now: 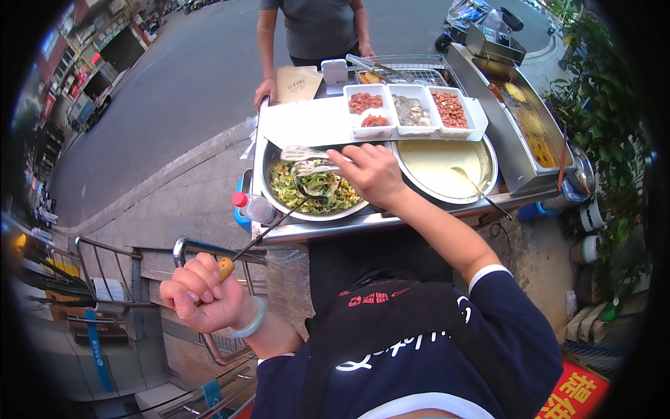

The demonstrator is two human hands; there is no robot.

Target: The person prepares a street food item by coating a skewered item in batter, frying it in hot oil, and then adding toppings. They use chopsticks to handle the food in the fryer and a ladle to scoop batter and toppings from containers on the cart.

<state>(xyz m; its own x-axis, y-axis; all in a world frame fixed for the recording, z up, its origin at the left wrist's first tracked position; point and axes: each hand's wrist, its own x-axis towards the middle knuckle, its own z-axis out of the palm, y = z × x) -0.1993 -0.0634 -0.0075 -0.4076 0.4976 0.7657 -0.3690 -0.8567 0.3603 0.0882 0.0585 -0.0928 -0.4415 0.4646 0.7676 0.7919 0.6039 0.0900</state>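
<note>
My left hand [212, 296] grips the wooden handle of a long, thin metal ladle [264, 234]. Its dark-rimmed cup, which holds chopped filling, is over the chopped vegetables [337, 203] in a round steel bowl [315, 217]. With my right hand [369, 175] I hold pale slotted tongs [306, 153] above the same vegetables, close to the ladle's cup. The jaws of the tongs are apart. To the right, a second round bowl [492, 173] contains cream-coloured batter [434, 162]. A metal spoon or ladle [484, 191] rests in that batter, its handle over the rim.
Three white tubs [413, 131] hold red meat pieces, greyish seafood-like pieces and peanuts. Rightward, a fryer [528, 136] has food in its oil. A red-capped plastic bottle [256, 208] stands by the vegetable bowl. Another person [316, 26] touches the cart's far corner. Metal railings [220, 245] stand left.
</note>
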